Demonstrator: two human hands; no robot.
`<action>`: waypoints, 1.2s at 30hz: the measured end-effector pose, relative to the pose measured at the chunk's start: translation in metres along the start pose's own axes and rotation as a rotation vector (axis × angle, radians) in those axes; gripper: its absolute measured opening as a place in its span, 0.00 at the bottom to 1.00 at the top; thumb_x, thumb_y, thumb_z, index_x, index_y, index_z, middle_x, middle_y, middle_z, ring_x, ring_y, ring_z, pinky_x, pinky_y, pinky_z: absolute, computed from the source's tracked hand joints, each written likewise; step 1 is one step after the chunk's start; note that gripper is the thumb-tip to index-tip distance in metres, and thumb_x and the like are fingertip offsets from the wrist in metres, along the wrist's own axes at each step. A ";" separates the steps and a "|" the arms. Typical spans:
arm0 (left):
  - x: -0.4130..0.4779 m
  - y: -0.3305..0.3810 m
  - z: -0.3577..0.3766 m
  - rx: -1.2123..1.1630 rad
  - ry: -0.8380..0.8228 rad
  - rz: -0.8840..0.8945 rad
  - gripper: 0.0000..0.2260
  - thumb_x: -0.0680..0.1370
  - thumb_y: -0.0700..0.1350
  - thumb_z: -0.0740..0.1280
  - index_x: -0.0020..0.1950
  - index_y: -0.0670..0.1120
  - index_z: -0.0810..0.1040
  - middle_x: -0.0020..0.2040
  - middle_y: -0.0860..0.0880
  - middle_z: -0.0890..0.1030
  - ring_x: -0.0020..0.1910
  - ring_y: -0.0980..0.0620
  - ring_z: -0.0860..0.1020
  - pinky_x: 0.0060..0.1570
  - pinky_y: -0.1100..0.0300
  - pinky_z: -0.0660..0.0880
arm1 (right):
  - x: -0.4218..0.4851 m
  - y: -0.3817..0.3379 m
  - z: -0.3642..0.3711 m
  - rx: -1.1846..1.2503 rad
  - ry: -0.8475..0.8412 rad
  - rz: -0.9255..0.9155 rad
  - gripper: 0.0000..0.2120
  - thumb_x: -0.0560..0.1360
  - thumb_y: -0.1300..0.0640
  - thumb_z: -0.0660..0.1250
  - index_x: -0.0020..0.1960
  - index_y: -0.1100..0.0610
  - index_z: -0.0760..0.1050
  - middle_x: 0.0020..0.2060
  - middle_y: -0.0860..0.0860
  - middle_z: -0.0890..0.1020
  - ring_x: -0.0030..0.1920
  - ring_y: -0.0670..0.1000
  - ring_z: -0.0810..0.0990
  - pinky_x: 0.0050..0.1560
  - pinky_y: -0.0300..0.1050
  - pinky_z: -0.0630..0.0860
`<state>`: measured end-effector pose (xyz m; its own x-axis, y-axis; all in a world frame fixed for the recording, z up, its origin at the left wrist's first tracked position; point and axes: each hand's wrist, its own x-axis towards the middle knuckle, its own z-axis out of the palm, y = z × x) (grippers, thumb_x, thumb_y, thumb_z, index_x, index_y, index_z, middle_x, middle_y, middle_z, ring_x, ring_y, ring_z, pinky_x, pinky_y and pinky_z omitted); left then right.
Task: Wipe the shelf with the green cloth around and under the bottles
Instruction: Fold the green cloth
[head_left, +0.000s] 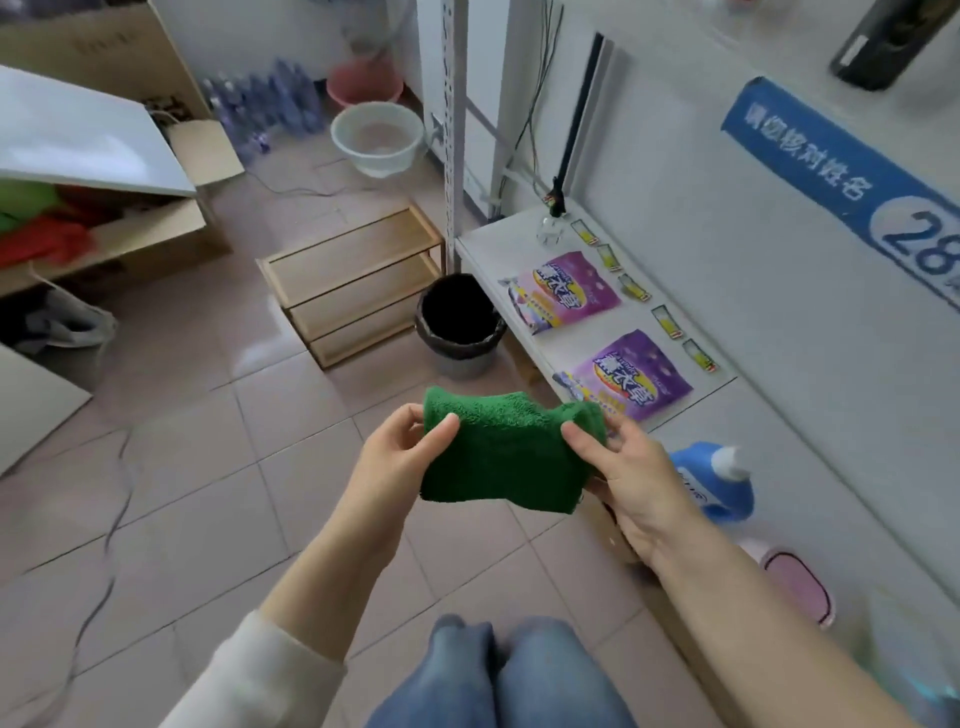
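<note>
The left hand (400, 457) is pinching the left edge of the cloth (498, 457), thumb on the near face and fingers curling behind. It is likely doing this to keep the cloth spread flat and taut, so that it can be folded or squared up into a pad for wiping. The cloth is hanging in the air between both hands, over the floor tiles and in front of the knees, not touching the shelf (483, 254). The right hand (634, 488) is pinching the opposite edge in the same way, thumb in front and fingers tucked behind.

Both forearms are reaching forward and converging, the left one in a pale sleeve and the right one bare, with the palms turning toward each other. To the right, two bags (566, 291) are lying flat on the shelf, and a blue bottle (711, 483) is standing just beyond the right hand. No wiping appears to be under way.
</note>
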<state>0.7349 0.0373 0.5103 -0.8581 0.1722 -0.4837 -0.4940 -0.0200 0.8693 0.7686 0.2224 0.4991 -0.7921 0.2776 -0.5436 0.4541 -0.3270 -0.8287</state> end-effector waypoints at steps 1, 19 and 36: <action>0.010 -0.001 -0.004 -0.007 0.032 -0.002 0.04 0.76 0.44 0.65 0.47 0.44 0.76 0.42 0.48 0.82 0.45 0.48 0.79 0.47 0.53 0.76 | 0.009 -0.002 0.006 -0.040 0.040 -0.016 0.23 0.71 0.64 0.68 0.65 0.58 0.67 0.44 0.52 0.82 0.46 0.51 0.81 0.47 0.44 0.79; 0.239 0.090 -0.031 0.491 0.212 0.223 0.14 0.71 0.37 0.70 0.43 0.58 0.75 0.45 0.50 0.79 0.46 0.50 0.78 0.48 0.56 0.78 | 0.259 -0.129 0.077 -0.979 -0.191 -0.469 0.09 0.64 0.54 0.76 0.42 0.52 0.80 0.36 0.45 0.77 0.36 0.41 0.75 0.41 0.31 0.71; 0.536 0.138 -0.170 0.054 0.321 -0.169 0.03 0.74 0.43 0.68 0.46 0.49 0.75 0.51 0.45 0.80 0.51 0.49 0.78 0.53 0.52 0.77 | 0.529 -0.154 0.270 -0.413 -0.311 0.228 0.12 0.72 0.69 0.66 0.50 0.55 0.72 0.48 0.58 0.80 0.42 0.52 0.81 0.39 0.38 0.81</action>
<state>0.1831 -0.0402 0.3539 -0.7694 -0.1494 -0.6211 -0.6319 0.0358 0.7742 0.1694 0.1758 0.3746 -0.7096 -0.0581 -0.7022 0.7004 0.0503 -0.7120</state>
